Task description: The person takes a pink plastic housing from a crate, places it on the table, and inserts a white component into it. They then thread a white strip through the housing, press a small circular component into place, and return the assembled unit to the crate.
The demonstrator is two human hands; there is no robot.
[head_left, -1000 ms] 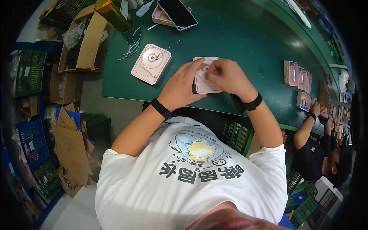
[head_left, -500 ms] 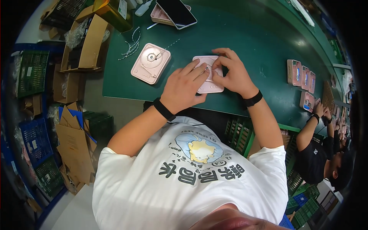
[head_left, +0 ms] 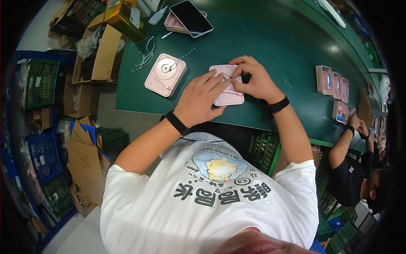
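Observation:
A pink, square-cornered mini record player lies on the green table in front of me, partly covered by my hands. My left hand rests over its left side, fingers stretched toward the round platter's centre and thumb apart by the near edge. Over the right side, my right hand pinches with thumb and forefinger near the platter's middle; whatever is between those fingertips is too small to make out. Another pink record player sits to the left, its disc and little arm in plain sight.
Thin patterned cords lie at the table's left. Behind them are a phone on a pink case, a white bottle and a yellow tin. Several pink units stand far right, near a co-worker's hands.
The record player under my hands appears slightly further left and lower in the picture. Both hands stay on it, the right still pinching near its centre. The whole view has shifted a little.

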